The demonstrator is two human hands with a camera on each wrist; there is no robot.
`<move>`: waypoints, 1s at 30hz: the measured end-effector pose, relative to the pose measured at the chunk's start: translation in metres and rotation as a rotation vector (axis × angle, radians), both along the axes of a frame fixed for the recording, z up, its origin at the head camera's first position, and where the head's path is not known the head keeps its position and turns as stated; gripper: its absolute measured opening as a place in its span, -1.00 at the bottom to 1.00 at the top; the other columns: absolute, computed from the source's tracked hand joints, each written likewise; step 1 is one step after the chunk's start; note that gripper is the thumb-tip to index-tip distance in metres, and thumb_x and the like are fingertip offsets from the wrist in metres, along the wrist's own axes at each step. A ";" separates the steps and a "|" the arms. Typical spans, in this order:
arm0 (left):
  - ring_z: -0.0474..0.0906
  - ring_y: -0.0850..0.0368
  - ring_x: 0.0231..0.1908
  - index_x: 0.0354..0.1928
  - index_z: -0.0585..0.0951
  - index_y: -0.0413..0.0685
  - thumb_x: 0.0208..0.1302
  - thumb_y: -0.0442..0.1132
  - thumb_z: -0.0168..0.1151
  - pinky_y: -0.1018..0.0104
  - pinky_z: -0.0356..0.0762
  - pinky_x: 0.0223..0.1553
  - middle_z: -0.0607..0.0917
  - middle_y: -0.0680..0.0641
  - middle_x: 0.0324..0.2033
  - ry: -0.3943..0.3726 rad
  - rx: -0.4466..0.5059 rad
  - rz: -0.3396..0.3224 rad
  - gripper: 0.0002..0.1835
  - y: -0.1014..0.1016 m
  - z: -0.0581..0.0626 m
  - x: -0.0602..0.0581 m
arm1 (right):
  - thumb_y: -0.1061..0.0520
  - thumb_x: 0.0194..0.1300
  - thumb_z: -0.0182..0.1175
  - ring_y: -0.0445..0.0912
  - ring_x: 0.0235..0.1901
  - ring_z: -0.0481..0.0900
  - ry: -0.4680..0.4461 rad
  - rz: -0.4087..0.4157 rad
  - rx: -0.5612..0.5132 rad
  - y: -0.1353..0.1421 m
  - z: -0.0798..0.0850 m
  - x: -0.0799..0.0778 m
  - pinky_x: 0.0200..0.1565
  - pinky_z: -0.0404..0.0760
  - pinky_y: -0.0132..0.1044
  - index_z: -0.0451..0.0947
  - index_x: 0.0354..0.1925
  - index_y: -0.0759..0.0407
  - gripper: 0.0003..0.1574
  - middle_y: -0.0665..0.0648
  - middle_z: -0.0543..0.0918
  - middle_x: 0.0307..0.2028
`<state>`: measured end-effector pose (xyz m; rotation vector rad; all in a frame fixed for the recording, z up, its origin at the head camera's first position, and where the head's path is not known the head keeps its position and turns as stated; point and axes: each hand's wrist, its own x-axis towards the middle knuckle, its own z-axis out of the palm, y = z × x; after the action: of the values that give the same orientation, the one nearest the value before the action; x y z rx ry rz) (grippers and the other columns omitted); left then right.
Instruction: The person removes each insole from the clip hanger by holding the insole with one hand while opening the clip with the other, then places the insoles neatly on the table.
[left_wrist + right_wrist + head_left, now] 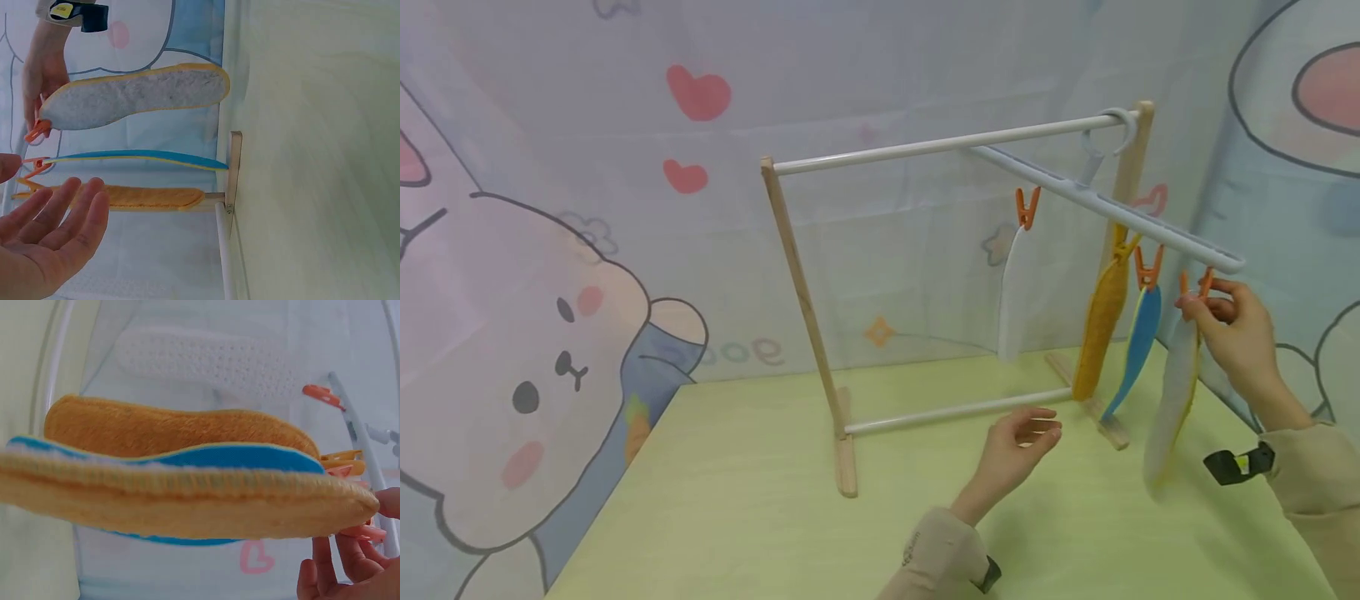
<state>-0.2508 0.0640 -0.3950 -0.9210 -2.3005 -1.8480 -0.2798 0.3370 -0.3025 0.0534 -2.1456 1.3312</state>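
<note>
My right hand (1240, 333) pinches an orange clothespin (1207, 282) at the near end of a white hanger (1120, 212). From that clothespin hangs a grey fleecy insole with yellow edging (140, 97). Beside it a blue insole (1138, 346) and a fuzzy orange-brown insole (1103, 329) hang from clips, and a white perforated insole (206, 359) hangs farther along. My left hand (1011, 450) is held above the table with loosely bent fingers and nothing in them. In the left wrist view its palm and fingers show in front of the orange-brown insole.
The hanger's hook (1126, 133) sits on the top bar (940, 146) of a rack with wooden posts (801, 287). A lower white bar (955, 412) joins the feet. The rack stands on a pale green table (737, 500) before a cartoon-printed curtain (880, 67).
</note>
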 end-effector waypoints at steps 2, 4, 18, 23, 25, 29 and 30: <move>0.62 0.12 -0.19 -0.02 0.50 -0.19 0.20 -0.23 0.13 0.59 0.50 -0.25 0.65 -0.19 -0.13 -0.010 -0.011 0.007 -0.69 0.005 -0.004 0.001 | 0.03 0.26 0.03 -0.62 -0.46 0.44 -0.018 0.049 -0.041 -0.004 0.002 0.003 -0.42 0.36 -0.72 0.22 0.06 -0.02 -0.59 -0.56 0.47 -0.52; 0.61 0.14 -0.16 0.00 0.49 -0.15 0.18 -0.21 0.16 0.59 0.49 -0.24 0.63 -0.17 -0.10 -0.026 -0.021 0.016 -0.65 0.011 -0.009 0.001 | 0.04 0.25 0.04 -0.58 -0.47 0.48 -0.038 0.109 -0.096 -0.008 0.005 0.005 -0.44 0.43 -0.69 0.22 0.02 -0.08 -0.63 -0.50 0.51 -0.51; 0.43 0.10 0.10 0.16 0.33 -0.15 0.09 -0.13 0.25 0.41 0.43 0.03 0.49 -0.13 0.09 0.022 -0.092 0.062 -0.41 0.040 -0.024 0.002 | 0.08 0.32 -0.05 -0.43 -0.34 0.56 -0.138 0.390 -0.075 -0.033 0.016 0.021 -0.36 0.53 -0.57 0.41 -0.03 -0.12 -0.74 -0.31 0.62 -0.37; 0.49 0.02 0.04 0.15 0.32 -0.22 0.15 -0.17 0.19 0.43 0.47 -0.03 0.50 -0.19 0.07 0.111 -0.091 0.042 -0.45 0.042 -0.025 0.003 | 0.05 0.34 -0.10 -0.39 -0.30 0.57 -0.150 0.449 -0.068 -0.040 0.016 0.025 -0.32 0.53 -0.54 0.42 0.04 -0.03 -0.67 -0.25 0.61 -0.37; 0.52 0.04 0.00 0.16 0.31 -0.19 0.18 -0.17 0.16 0.45 0.49 -0.08 0.51 -0.19 0.06 0.137 -0.110 0.026 -0.48 0.044 -0.025 0.005 | 0.04 0.35 -0.12 -0.38 -0.29 0.56 -0.146 0.471 -0.065 -0.041 0.015 0.025 -0.30 0.53 -0.53 0.42 0.05 -0.03 -0.65 -0.23 0.60 -0.36; 0.53 0.14 -0.01 0.19 0.29 -0.11 0.22 -0.16 0.11 0.51 0.47 -0.12 0.52 -0.14 0.07 0.151 -0.113 -0.020 -0.50 0.049 -0.020 0.011 | 0.09 0.37 -0.15 -0.33 -0.27 0.57 -0.134 0.605 -0.153 -0.041 0.011 0.025 -0.25 0.53 -0.53 0.43 0.02 -0.01 -0.68 -0.16 0.60 -0.31; 0.52 0.14 0.01 0.19 0.28 -0.11 0.23 -0.17 0.10 0.51 0.47 -0.10 0.52 -0.14 0.07 0.149 -0.096 -0.038 -0.50 0.050 -0.019 0.012 | 0.10 0.37 -0.15 -0.32 -0.27 0.57 -0.137 0.638 -0.184 -0.041 0.011 0.025 -0.25 0.53 -0.54 0.44 0.00 -0.02 -0.69 -0.14 0.60 -0.29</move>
<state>-0.2385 0.1142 -0.4137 -1.0827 -2.3145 -1.6332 -0.2553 0.2961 -0.2919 0.6334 -2.1947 1.9276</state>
